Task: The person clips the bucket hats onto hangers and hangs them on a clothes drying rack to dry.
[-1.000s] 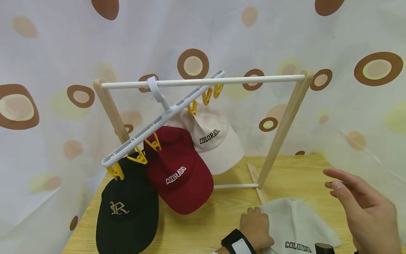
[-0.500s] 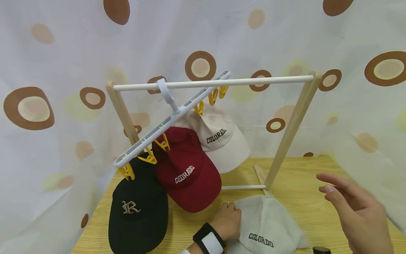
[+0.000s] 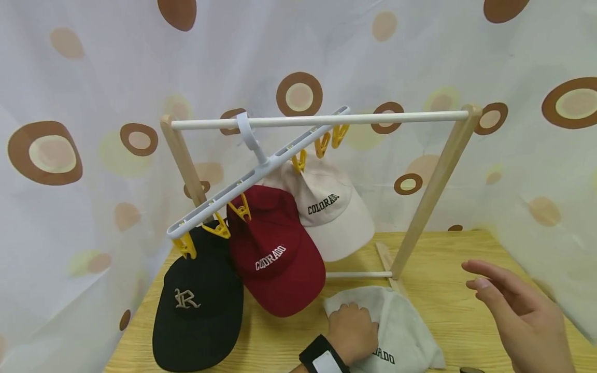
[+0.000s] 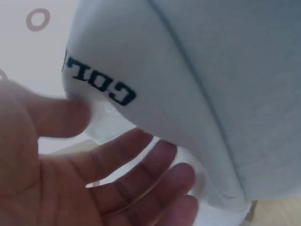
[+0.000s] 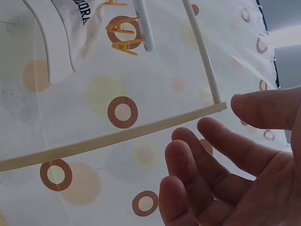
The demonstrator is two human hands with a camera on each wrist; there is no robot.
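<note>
The left hand (image 3: 352,331) rests on the grey cap (image 3: 401,326), which lies on the table (image 3: 448,290) at about six o'clock from the rack (image 3: 434,181), just in front of its base. In the left wrist view the fingers (image 4: 141,183) lie nearly straight against the cap's underside, with the thumb near the lettering; the hand seems to press rather than clasp, though the close, blurred view leaves that uncertain.

The right hand (image 3: 522,316) hovers above the table at about three o'clock from the grey cap, well apart from it. Its fingers (image 5: 211,150) are spread and relaxed, holding nothing.

A white hanger (image 3: 261,166) hooks over the rack's top bar and slants down toward eight o'clock. Yellow clips (image 3: 240,210) under it hold three caps: a black cap (image 3: 198,305) lowest, whose brim touches the table, a red cap (image 3: 275,254) beside it, and a beige cap (image 3: 326,207) at one o'clock from the red one. Two more clips (image 3: 331,140) near the hanger's upper end hang empty. A spotted curtain (image 3: 70,103) is behind.
</note>
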